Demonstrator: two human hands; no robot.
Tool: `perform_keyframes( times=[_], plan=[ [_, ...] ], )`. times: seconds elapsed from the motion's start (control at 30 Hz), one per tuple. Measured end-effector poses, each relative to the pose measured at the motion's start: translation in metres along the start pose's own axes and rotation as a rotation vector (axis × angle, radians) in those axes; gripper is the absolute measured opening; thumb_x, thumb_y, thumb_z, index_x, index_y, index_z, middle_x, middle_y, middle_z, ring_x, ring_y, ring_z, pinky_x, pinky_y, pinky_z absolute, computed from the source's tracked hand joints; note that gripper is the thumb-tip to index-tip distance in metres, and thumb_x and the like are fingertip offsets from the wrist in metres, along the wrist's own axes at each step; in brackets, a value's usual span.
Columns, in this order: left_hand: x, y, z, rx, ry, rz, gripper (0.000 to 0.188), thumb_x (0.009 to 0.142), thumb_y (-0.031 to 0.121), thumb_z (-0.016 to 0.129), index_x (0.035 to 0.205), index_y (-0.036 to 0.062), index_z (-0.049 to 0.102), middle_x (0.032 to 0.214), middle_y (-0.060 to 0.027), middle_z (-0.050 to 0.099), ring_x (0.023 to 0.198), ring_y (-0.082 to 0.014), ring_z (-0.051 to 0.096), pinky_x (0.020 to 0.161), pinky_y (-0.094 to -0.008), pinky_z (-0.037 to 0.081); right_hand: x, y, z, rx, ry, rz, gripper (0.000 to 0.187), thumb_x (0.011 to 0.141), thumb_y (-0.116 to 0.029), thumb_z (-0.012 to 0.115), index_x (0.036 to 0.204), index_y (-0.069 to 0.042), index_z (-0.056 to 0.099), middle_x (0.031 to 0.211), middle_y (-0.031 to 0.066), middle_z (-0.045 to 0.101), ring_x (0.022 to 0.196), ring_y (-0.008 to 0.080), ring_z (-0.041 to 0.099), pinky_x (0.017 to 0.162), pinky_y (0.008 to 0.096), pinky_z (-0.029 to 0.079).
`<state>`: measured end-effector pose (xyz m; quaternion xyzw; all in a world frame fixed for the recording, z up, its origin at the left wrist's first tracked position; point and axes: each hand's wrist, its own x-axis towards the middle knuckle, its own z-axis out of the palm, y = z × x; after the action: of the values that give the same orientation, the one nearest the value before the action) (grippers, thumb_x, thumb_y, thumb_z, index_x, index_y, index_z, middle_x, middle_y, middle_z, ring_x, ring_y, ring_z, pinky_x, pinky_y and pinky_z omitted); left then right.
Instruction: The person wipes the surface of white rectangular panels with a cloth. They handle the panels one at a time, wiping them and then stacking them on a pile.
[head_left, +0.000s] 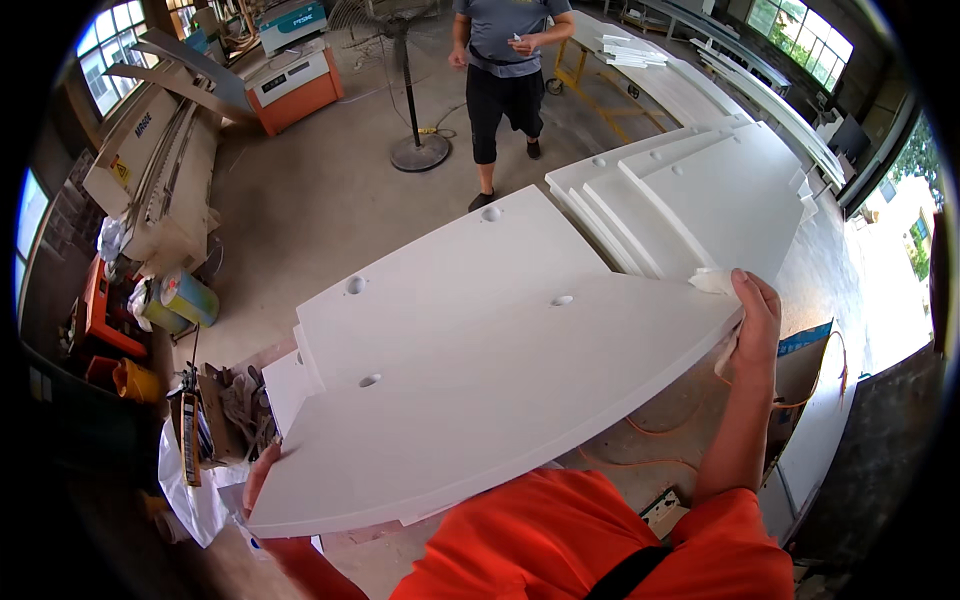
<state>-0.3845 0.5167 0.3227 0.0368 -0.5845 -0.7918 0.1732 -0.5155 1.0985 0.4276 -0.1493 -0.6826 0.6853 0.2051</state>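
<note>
A large white panel (pixel 480 370) with a curved near edge and two round recesses lies tilted in front of me. My left hand (pixel 263 478) is closed round its lower left corner, the fingers partly hidden by it. My right hand (pixel 757 315) grips the right end, with a white cloth (pixel 712 281) pinched between the hand and the panel. Beneath its far side shows another white panel (pixel 440 250) with similar round recesses.
More white panels (pixel 700 190) are stacked at the right. Another person (pixel 510 60) stands beyond, near a pedestal fan (pixel 420 152). A caulking gun (pixel 190 430) and a box (pixel 235 410) of items sit at the left. An orange cord (pixel 650 462) runs below.
</note>
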Motion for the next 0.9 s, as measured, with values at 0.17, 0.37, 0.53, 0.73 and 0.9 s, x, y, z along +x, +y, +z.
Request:
perform_keyframes(
  times=[0.17, 0.37, 0.53, 0.73, 0.9],
  plan=[
    [0.089, -0.013, 0.011, 0.591, 0.127, 0.277, 0.041, 0.108, 0.038, 0.063, 0.101, -0.0015, 0.069, 0.083, 0.0023, 0.060, 0.071, -0.0050, 0.047, 0.064, -0.0229, 0.036, 0.114, -0.002, 0.082, -0.074, -0.018, -0.321, 0.049, 0.105, -0.044, 0.063, 0.092, 0.002, 0.073, 0.080, 0.0037, 0.067, 0.073, 0.0109, 0.058, 0.067, 0.0291, 0.048],
    [0.151, -0.075, 0.035, 0.297, 0.262, 0.082, 0.051, 0.108, 0.050, 0.060, 0.086, 0.0032, 0.064, 0.075, 0.0066, 0.056, 0.068, -0.0061, 0.046, 0.061, -0.0293, 0.039, 0.216, 0.029, 0.184, -0.652, -0.063, -0.207, 0.053, 0.102, -0.050, 0.062, 0.089, 0.001, 0.070, 0.079, 0.0182, 0.066, 0.076, 0.0335, 0.064, 0.072, 0.0456, 0.050],
    [0.126, -0.081, 0.041, 0.748, 0.276, -0.137, 0.046, 0.106, 0.043, 0.064, 0.087, 0.0010, 0.065, 0.069, 0.0036, 0.058, 0.062, -0.0105, 0.049, 0.059, -0.0290, 0.041, 0.198, 0.098, 0.224, -0.904, -0.145, -0.418, 0.049, 0.102, -0.049, 0.061, 0.103, -0.002, 0.073, 0.108, 0.0173, 0.073, 0.102, 0.0388, 0.068, 0.087, 0.0482, 0.053],
    [0.050, -0.048, 0.038, 0.861, -0.002, -0.024, 0.064, 0.084, 0.023, 0.088, 0.137, 0.0002, 0.061, 0.138, -0.0224, 0.058, 0.114, -0.0335, 0.063, 0.095, -0.0458, 0.054, 0.131, 0.163, 0.264, -1.178, -0.762, -0.753, 0.070, 0.106, -0.059, 0.047, 0.149, -0.003, 0.054, 0.161, 0.0142, 0.045, 0.151, 0.0355, 0.037, 0.126, 0.0450, 0.026],
    [-0.008, -0.078, 0.023, 1.106, -0.123, 0.170, 0.124, 0.056, 0.020, 0.103, 0.159, 0.0034, 0.038, 0.161, -0.0245, 0.042, 0.145, -0.0433, 0.046, 0.116, -0.0505, 0.043, 0.014, 0.147, 0.368, -1.005, -1.195, -0.888, 0.087, 0.106, -0.066, 0.040, 0.159, 0.003, 0.037, 0.168, 0.0215, 0.034, 0.159, 0.0357, 0.023, 0.131, 0.0445, 0.015]
  ],
)
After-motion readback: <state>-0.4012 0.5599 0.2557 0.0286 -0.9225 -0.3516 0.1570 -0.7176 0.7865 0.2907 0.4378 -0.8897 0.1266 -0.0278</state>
